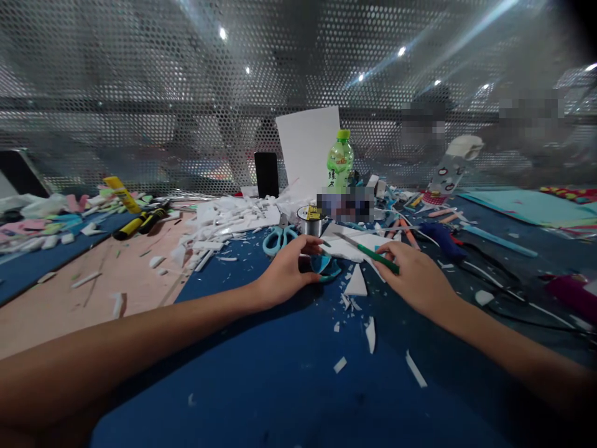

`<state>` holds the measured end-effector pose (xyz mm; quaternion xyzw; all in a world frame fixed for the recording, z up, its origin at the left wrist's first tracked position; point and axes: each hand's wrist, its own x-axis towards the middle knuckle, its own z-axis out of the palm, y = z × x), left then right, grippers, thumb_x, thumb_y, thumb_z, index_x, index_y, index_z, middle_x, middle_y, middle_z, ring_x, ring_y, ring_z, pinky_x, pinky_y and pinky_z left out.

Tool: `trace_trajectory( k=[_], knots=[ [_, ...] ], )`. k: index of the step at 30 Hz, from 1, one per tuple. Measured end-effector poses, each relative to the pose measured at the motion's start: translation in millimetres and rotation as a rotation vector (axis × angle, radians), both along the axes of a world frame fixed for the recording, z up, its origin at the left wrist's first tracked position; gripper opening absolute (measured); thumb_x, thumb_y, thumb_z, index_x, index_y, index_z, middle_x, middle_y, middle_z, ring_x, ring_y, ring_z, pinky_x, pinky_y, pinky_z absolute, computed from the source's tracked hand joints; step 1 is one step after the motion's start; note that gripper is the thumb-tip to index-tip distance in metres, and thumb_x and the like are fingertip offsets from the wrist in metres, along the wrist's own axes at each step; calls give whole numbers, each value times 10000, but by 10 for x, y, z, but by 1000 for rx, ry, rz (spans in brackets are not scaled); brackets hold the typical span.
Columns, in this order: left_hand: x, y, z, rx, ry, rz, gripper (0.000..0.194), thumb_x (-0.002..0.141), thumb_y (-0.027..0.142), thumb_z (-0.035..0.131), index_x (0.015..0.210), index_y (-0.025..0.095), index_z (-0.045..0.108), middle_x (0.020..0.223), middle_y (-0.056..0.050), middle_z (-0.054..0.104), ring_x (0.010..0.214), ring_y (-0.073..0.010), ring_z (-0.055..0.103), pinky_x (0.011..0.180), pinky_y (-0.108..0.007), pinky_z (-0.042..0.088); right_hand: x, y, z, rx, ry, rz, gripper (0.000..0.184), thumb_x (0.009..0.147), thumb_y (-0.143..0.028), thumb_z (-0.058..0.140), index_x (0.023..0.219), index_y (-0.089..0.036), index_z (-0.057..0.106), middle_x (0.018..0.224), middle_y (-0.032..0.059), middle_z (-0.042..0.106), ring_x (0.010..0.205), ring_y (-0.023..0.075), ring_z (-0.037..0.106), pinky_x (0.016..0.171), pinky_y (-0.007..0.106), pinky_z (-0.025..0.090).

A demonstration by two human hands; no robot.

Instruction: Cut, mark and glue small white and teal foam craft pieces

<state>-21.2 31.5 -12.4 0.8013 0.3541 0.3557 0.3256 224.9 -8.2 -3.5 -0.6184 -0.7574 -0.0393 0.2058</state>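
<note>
My right hand [413, 274] is closed around the green handle of a craft knife [370, 252], its thin blade pointing left. On the left, my left hand [291, 270] curls its thumb and fingers around a small blue curved piece [321, 264] low over the blue mat; the index fingertip is raised off it. Light-blue scissors [278, 239] lie just behind the left hand. Between the hands is a white foam triangle [357, 282], and a flat white foam sheet [345, 246] lies beyond the blade. A spool [311, 221] stands behind the left fingers.
Foam scraps [233, 218] pile up at the back left. A green-capped bottle [341, 162], a black phone [267, 174] and a white board [308, 146] stand at the back. Right are a blue glue gun [441, 241] with cables and a tilted drink bottle [450, 168].
</note>
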Motion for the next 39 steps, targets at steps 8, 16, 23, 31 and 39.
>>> trace_trajectory(
  k=[8, 16, 23, 31, 39],
  knots=[
    [7, -151, 169, -7, 104, -434, 397, 760, 69, 576, 1136, 174, 504, 1128, -93, 565, 1083, -186, 539, 963, -359, 439, -28, -141, 80, 1, -291, -220, 198, 871, -306, 400, 793, -159, 506, 647, 102, 575, 583, 225, 567, 413, 281, 254],
    [38, -116, 159, -136, 117, -496, 471, 777, 37, 543, 1215, 182, 447, 1228, -108, 529, 1173, -190, 491, 1002, -370, 390, 9, -144, 84, -60, -411, -286, 158, 851, -179, 417, 879, -86, 541, 833, 151, 592, 738, 252, 601, 498, 285, 359],
    [-4, -34, 92, -242, -17, -373, 439, 769, 67, 527, 1183, 173, 425, 1185, -108, 526, 1140, -205, 498, 961, -388, 411, 308, 30, 180, 106, -384, -407, 271, 867, -241, 365, 922, -47, 547, 841, 203, 568, 801, 301, 564, 631, 364, 414],
    [22, -99, 163, -192, 94, -357, 471, 749, 96, 530, 1200, 177, 421, 1199, -90, 521, 1095, -205, 512, 953, -381, 406, 233, 163, -11, 175, -156, 7, 482, 824, -487, 431, 1130, -122, 502, 1110, 165, 525, 1065, 325, 435, 889, 461, 377],
    [10, -105, 211, -198, 82, -390, 498, 711, 117, 511, 1201, 188, 460, 1220, -88, 534, 1114, -240, 493, 903, -383, 398, 277, 228, -118, 44, -202, 231, 643, 830, -482, 419, 1364, -140, 314, 1329, 167, 444, 1240, 331, 361, 978, 531, 313]
  ],
)
